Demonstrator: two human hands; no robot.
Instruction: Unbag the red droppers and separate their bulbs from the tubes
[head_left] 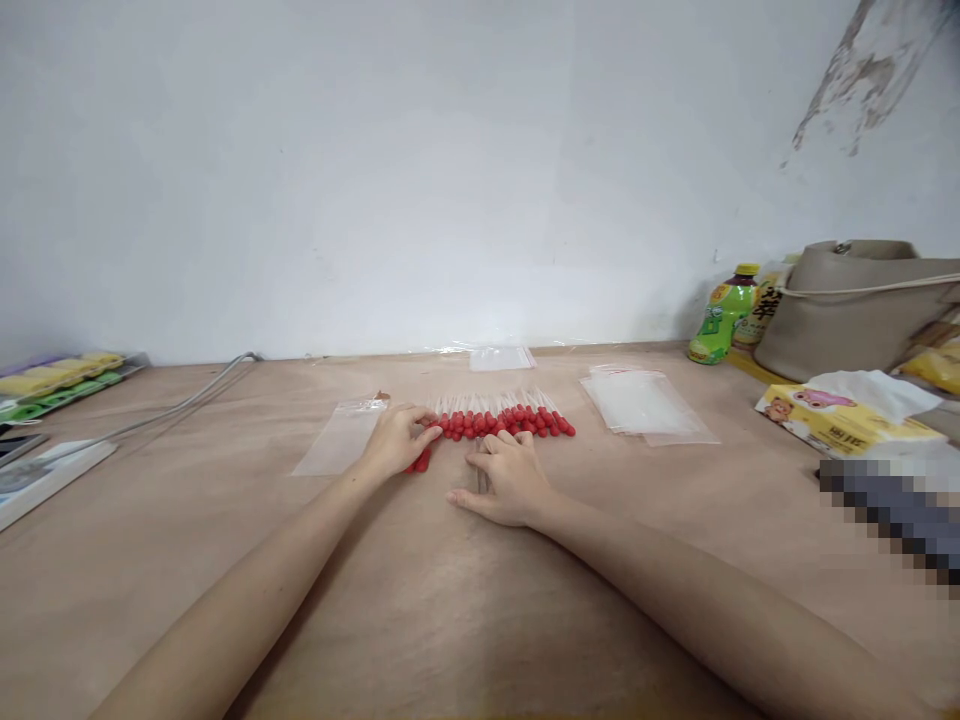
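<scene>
A row of red-tipped sticks [502, 418] with pale, clear shafts lies on the brown table in front of both hands. My left hand [401, 438] is at the row's left end, its fingers curled over something I cannot make out; red tips [422, 461] show just below it. My right hand [506, 480] rests at the near edge of the row, fingers bent and thumb pointing left, with a small clear piece [482, 475] by its fingertips. A flat clear bag [330, 440] lies left of my left hand.
Clear bags [645, 403] are stacked on the right, and another [501, 358] lies by the wall. Farther right are a green bottle [720, 318], a beige handbag [840, 310] and a yellow tissue pack [847, 422]. A cable [187, 402] and a white power strip [56, 480] are left.
</scene>
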